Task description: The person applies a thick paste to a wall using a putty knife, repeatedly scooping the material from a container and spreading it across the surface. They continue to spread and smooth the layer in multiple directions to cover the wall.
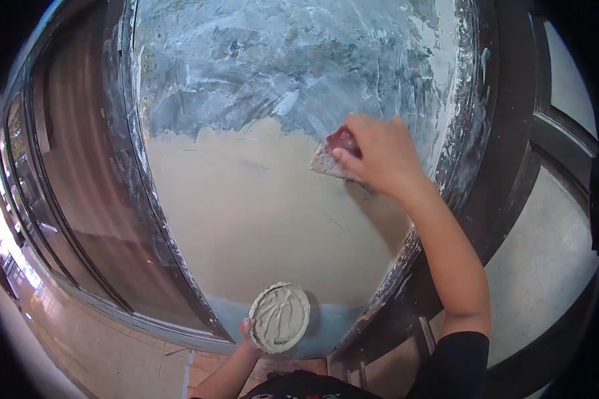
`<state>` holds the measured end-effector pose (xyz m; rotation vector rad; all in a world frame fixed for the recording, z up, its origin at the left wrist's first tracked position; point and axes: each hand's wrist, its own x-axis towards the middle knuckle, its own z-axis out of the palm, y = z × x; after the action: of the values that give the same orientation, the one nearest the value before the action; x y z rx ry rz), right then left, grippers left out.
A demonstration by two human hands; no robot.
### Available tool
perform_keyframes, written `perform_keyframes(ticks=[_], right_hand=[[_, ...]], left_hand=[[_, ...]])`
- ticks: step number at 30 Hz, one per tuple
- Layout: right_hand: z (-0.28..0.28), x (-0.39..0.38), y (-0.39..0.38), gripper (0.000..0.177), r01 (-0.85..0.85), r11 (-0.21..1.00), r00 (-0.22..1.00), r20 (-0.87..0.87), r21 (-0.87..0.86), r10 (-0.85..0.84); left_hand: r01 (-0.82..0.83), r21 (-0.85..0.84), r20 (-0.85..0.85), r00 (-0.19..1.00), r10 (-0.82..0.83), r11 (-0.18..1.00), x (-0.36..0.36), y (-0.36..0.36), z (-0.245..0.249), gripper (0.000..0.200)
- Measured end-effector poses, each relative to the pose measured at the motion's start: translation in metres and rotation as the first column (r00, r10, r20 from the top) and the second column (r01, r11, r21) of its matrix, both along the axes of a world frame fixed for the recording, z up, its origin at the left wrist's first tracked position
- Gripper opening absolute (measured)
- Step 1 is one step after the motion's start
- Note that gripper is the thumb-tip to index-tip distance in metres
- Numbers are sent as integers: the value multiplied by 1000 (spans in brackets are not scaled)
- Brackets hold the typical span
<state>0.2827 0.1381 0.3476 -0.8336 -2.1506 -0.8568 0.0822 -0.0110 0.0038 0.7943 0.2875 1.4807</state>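
Note:
My right hand point(379, 154) is closed on a scraper with a dark red grip point(343, 141); its putty-smeared blade touches the wall panel near the upper edge of a smooth beige coat point(266, 213). Above that coat the wall point(246, 66) is bluish grey and streaked. Low in the view my left hand point(247, 329) holds a round container of grey-beige putty point(279, 318) from its left side. The putty surface is ridged, and most of the left fingers are hidden beneath the container.
Dark frame edges spotted with paint point(469, 86) border the panel on both sides. A dark door with pale panels point(546, 253) stands at the right. To the left are brown boards point(86, 166), dark bars and a tiled floor point(106, 339).

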Motion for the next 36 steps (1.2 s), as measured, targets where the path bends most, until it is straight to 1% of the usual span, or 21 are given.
perform_keyframes(ticks=[1, 2, 4, 5, 6, 8, 9, 12, 13, 14, 16, 17, 19, 21, 23, 25, 28, 30, 32, 34, 36], right_hand=[[7, 6, 3, 30, 30, 998, 996, -85, -51, -35], [17, 14, 3, 30, 33, 998, 995, -91, -48, -37], [34, 27, -2, 30, 20, 998, 916, -398, -61, -43], [34, 30, -8, 30, 54, 998, 902, -428, -29, -61], [29, 26, -12, 30, 56, 998, 902, -427, -28, -63], [12, 11, -21, 30, -177, 961, 914, -398, -215, 80], [0, 6, -15, 31, -96, 985, 981, -182, -144, 69], [-7, 4, 0, 31, 23, 996, 994, -107, -87, -32], [-1, 11, 4, 33, 17, 998, 974, -223, -63, -31], [4, 20, 2, 33, 23, 998, 974, -226, -63, -37], [10, 30, -5, 28, 49, 999, 842, -538, 3, -39], [2, 28, -9, 28, 54, 999, 842, -538, -4, -47], [-34, 24, -26, 23, -216, 976, 655, -740, 9, 152], [-97, 18, -32, 24, -448, 891, 513, -838, -77, 185], [-164, -5, -51, 22, -696, 685, 392, -914, -216, 109], [-240, -14, -46, 22, -693, 535, 509, -854, -483, -113], [-294, -31, -64, 25, -681, 496, 526, -831, -539, -180], [-300, -34, -74, 24, -726, 414, 513, -833, -549, -205], [-286, -39, -88, 25, -662, 454, 556, -797, -597, -236], [-267, -48, -101, 26, -495, 534, 671, -692, -685, -266], [-259, -58, -110, 26, -452, 557, 703, -663, -696, -258]], left_hand=[[0, 2, -6, 1000, 0, 1000, -3, 1, 0, 106], [-1, 4, -10, 1000, 1, 1000, -6, 2, 0, 106], [-5, 6, -9, 1000, 5, 1000, -10, 3, 0, 105], [-7, 6, -8, 1000, 7, 1000, -12, 2, 0, 105], [-8, 5, -5, 1000, 8, 1000, -13, 2, 0, 105], [-11, 4, 2, 1000, 11, 1000, -16, 2, -1, 104], [-13, 2, 3, 1000, 13, 1000, -17, 2, -2, 104], [-12, -3, -6, 1000, 12, 1000, -27, 3, -1, 103], [-8, -4, -11, 1000, 8, 1000, -30, 3, 0, 103], [-6, -5, -12, 1000, 6, 1000, -33, 4, 0, 103], [-3, -14, -8, 1000, 3, 1000, -39, 3, -1, 102], [-1, -23, -7, 1000, 1, 1000, -42, 1, -3, 102], [-30, -37, 14, 999, 31, 999, -48, -2, -8, 102], [-43, -20, 24, 999, 43, 999, -55, -4, -4, 102], [-28, 21, 83, 996, 27, 999, -60, -6, 11, 109], [-14, 41, 77, 997, 11, 999, -69, -6, 21, 110], [-14, 39, 96, 995, 10, 999, -84, -6, 23, 115], [39, 71, 79, 996, -45, 997, -96, 0, 14, 115], [59, 85, 114, 991, -69, 995, -102, 6, 7, 115], [47, 204, -84, 996, -30, 978, -105, 10, 8, 106], [69, 176, -15, 998, -67, 982, -108, 15, 1, 109]])
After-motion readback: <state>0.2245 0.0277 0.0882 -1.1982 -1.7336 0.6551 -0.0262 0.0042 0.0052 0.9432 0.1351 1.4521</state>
